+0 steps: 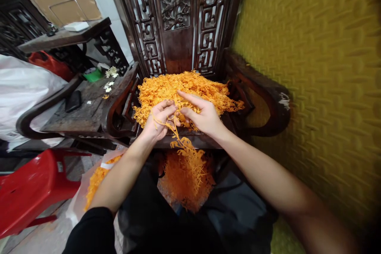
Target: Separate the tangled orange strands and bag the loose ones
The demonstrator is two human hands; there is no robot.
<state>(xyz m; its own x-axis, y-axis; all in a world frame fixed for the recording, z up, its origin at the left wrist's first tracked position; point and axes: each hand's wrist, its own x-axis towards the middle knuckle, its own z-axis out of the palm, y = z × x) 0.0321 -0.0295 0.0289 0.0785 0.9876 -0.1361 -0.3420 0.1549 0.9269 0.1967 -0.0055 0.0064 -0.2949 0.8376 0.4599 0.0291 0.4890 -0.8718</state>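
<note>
Mid-frame: left hand (160, 117) fingers pinched on strand (176, 132); right hand (205, 117) index/thumb parted, grip unclear. Likely untangling; calls for gentle pull.

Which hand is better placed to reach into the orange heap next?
Probably the right hand: its index finger extends over the orange heap, while the left hand has orange strands across it.

Moderate indoor light, edges stretched
The orange heap (184, 83) is well lit; glare dots the carved chair back (177, 43); the lap (184, 234) is dark; the yellow wall (321, 67) blurs toward the right edge.
</note>
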